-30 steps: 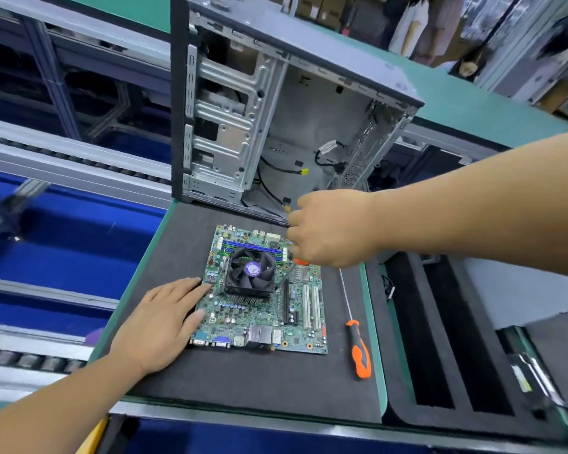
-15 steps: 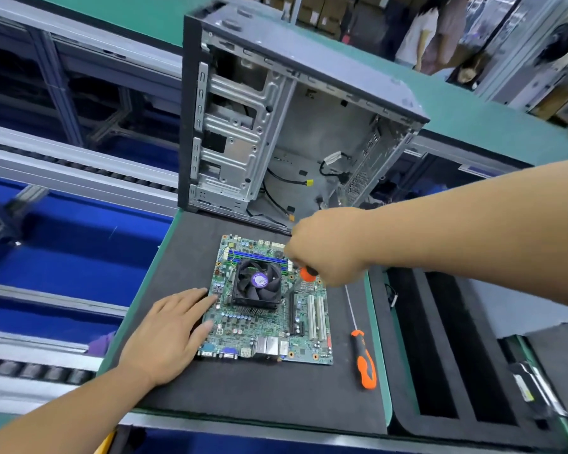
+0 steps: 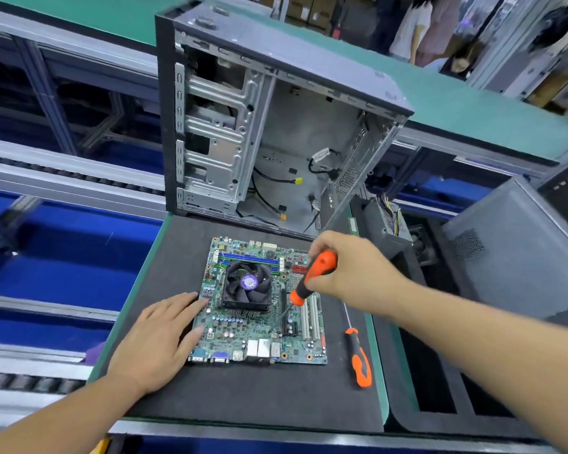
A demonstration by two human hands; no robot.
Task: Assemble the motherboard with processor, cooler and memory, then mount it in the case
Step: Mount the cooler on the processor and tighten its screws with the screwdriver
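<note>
The motherboard [image 3: 259,303] lies flat on the dark foam mat of the tabletop [image 3: 243,398], just in front of the open case [image 3: 276,126], with the cooler [image 3: 246,285] already seated on it. The left hand [image 3: 158,339] lies spread and flat at the board's left edge, fingertips touching it, apparently to steady it. The right hand [image 3: 348,273] grips the orange handle of a screwdriver [image 3: 312,278], fingers curled round it, the shaft slanting down towards the board near the cooler's right-hand corner; whether the tip sits in a screw is too small to tell. The step in hand looks like fastening the cooler, so mounting in the case is not yet begun. The next move probably calls for setting the tip squarely in a screw head and turning without slipping onto the nearby slots. A second screwdriver [image 3: 358,355] lies on the mat just right of the board. Half a second ago the right hand hid most of the tool, showing only a bit of orange; now the handle is plainly exposed and tilted over the board, while the left hand has stayed put.
</note>
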